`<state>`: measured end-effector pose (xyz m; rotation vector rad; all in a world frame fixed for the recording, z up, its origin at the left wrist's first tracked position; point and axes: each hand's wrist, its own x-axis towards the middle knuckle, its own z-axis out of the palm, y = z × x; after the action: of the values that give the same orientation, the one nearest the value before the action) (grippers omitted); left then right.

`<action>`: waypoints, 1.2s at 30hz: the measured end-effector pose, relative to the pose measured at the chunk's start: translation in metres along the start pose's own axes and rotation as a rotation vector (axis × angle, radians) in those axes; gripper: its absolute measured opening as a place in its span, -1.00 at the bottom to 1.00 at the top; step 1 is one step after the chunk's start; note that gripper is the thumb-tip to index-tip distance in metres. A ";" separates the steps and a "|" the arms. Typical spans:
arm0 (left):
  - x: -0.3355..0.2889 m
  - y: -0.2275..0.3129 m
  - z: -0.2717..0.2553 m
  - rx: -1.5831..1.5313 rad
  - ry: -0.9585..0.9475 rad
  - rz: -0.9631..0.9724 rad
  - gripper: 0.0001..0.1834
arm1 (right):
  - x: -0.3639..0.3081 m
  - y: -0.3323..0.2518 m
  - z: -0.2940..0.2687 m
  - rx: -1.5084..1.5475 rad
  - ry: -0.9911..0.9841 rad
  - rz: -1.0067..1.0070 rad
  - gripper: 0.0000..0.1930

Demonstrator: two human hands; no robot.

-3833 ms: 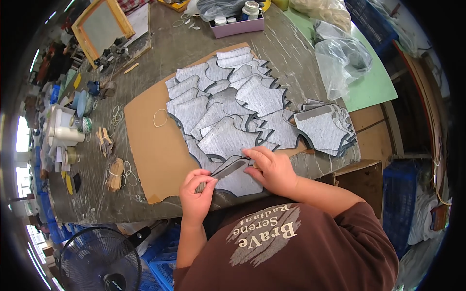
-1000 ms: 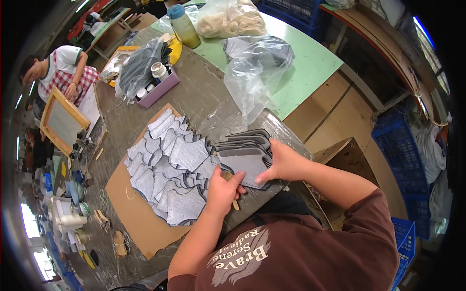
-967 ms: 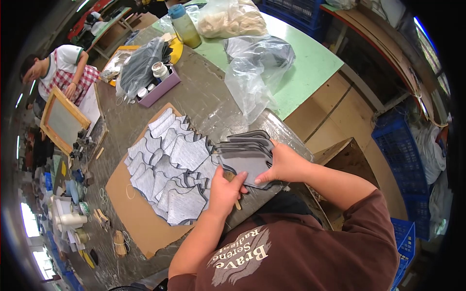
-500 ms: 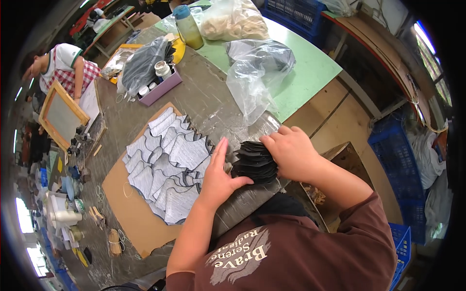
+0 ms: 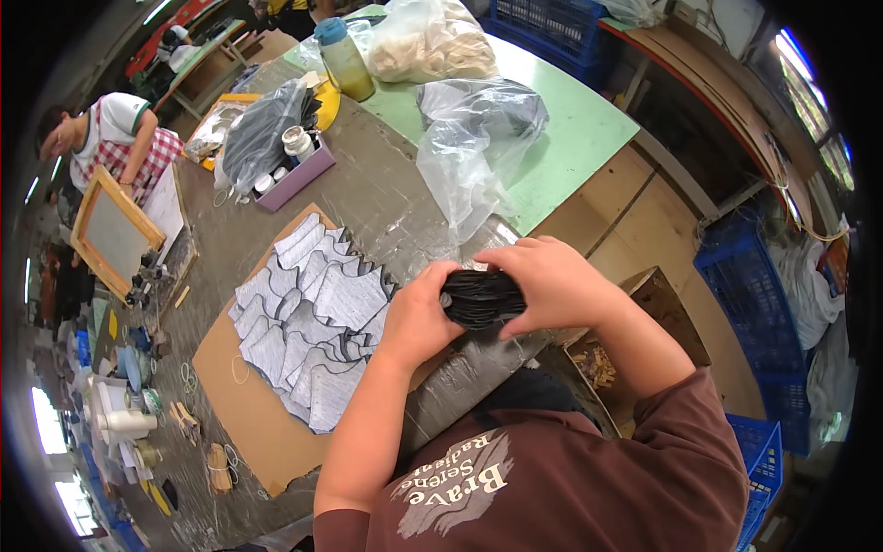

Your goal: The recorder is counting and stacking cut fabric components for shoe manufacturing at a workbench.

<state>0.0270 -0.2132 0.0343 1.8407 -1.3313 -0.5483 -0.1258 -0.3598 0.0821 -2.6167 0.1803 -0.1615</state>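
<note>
Between my two hands is a thick stack of black cut pieces (image 5: 484,299), its layered edges facing up. My left hand (image 5: 422,315) is closed round the stack's left side, thumb at the near edge. My right hand (image 5: 552,287) grips its right side, fingers over the far edge and thumb at the near one. Left of my left hand lies a spread of grey cut pieces with dark edges (image 5: 317,313), overlapping one another on a brown cardboard sheet (image 5: 262,442). The stack's underside is hidden.
Clear plastic bags (image 5: 469,138) and a bottle (image 5: 344,63) lie or stand on the green tabletop (image 5: 584,138). A purple box (image 5: 299,177) of jars sits at the far left. Beyond, a person in a checked apron (image 5: 120,152) works by a wooden frame (image 5: 118,235). Blue crates (image 5: 750,304) stand right.
My left hand has gone from flat and upright beside the stack to wrapped round it. My right hand has spread over its right side, and the stack looks more compact.
</note>
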 end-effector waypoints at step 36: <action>-0.026 -0.012 0.019 -0.842 -0.100 -0.284 -0.33 | -0.020 0.016 0.084 0.294 0.530 0.042 -0.23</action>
<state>0.0110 -0.1934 0.0103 1.2922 -0.7071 -1.1552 -0.1343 -0.3304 -0.0001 -2.2247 0.3620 -0.8036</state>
